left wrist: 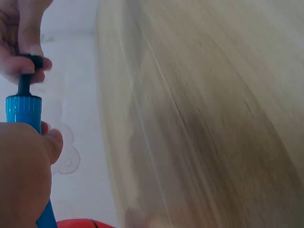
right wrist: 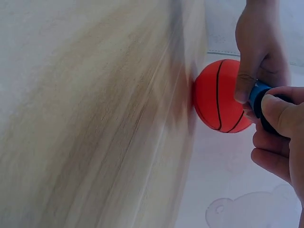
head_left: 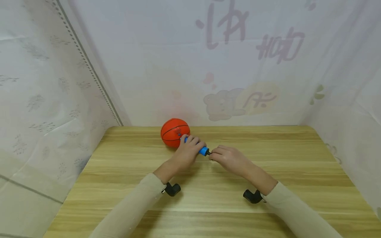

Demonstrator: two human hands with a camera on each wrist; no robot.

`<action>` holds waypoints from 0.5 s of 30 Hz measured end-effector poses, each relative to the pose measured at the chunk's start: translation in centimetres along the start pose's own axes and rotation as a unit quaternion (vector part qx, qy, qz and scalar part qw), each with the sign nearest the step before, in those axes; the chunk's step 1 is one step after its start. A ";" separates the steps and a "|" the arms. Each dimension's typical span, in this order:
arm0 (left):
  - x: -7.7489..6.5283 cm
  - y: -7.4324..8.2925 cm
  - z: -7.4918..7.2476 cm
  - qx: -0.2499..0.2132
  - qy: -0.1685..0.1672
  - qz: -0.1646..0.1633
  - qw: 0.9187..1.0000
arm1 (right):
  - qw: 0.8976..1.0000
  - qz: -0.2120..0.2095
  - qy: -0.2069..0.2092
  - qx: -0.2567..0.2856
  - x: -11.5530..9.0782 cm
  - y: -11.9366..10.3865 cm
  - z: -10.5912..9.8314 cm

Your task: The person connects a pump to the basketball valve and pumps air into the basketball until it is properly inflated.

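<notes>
My left hand (head_left: pixel 188 152) grips the barrel of a blue hand pump (head_left: pixel 204 151), its fingers curled round it. With thumb and fingers, my right hand (head_left: pixel 229 159) pinches the pump's black handle (left wrist: pixel 34 61), close against the blue ribbed cap in the left wrist view. A red-orange ball (head_left: pixel 175 132) with black basketball lines rests on the table just beyond the left hand. The pump's far end points at the ball, and that end is partly hidden behind the left fingers. In the right wrist view the ball (right wrist: pixel 218 97) shows behind both hands.
The wooden table (head_left: pixel 208 221) runs back to a white printed curtain (head_left: pixel 166 66). More pale sheeting hangs at the left and right sides. A black curved fitting (head_left: pixel 173 189) sits at the left wrist and another black fitting (head_left: pixel 253 196) at the right.
</notes>
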State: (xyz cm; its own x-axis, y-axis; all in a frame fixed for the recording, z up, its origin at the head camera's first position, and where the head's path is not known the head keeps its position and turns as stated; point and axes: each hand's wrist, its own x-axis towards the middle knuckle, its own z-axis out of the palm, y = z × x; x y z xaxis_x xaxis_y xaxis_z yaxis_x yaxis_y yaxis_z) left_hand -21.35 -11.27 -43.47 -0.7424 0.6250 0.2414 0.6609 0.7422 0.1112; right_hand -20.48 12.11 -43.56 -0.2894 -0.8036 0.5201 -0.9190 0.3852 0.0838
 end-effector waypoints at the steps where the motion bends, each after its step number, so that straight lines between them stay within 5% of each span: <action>1: 0.0 -0.1 0.0 -0.002 0.001 0.001 1.000 | 1.000 -0.003 0.003 -0.001 -0.1 0.0 -0.1; 15: 0.0 -0.8 0.0 0.018 0.004 -0.003 1.000 | 0.999 -0.023 0.023 0.008 -3.9 -0.5 -2.6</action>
State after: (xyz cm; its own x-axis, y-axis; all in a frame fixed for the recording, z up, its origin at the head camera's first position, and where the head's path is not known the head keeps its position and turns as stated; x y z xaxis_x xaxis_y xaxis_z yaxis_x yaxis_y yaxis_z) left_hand -21.90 -11.82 -43.53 -0.7455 0.6185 0.2484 0.6518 0.7543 0.0781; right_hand -18.16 16.20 -43.39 -0.2339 -0.7984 0.5549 -0.9357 0.3399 0.0947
